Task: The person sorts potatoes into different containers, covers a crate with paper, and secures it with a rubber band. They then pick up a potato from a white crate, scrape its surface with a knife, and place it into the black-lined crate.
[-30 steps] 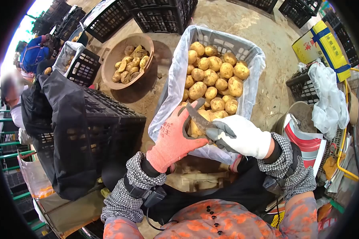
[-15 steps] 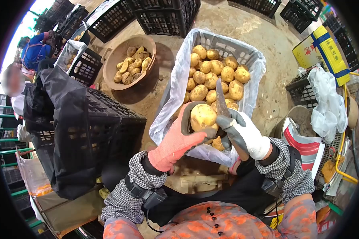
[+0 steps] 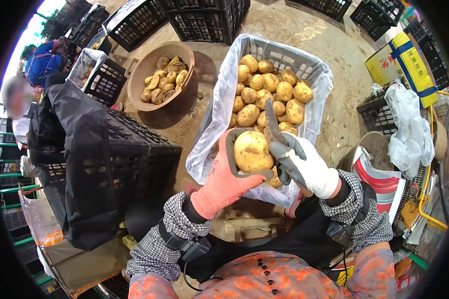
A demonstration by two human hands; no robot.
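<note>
The potato (image 3: 253,151) has shifted slightly left since the earlier frame; at frame centre the left hand (image 3: 223,179) cups it, closed firmly around it; just right, the right hand (image 3: 307,169) grips a knife (image 3: 271,118), blade upright beside the potato's right edge; lined crate (image 3: 219,107) above.

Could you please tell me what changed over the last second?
The left hand turned its potato to face the camera. The right hand swung the knife from lying across it to blade-up beside it. Both grips held; crate and basin stayed put.
</note>
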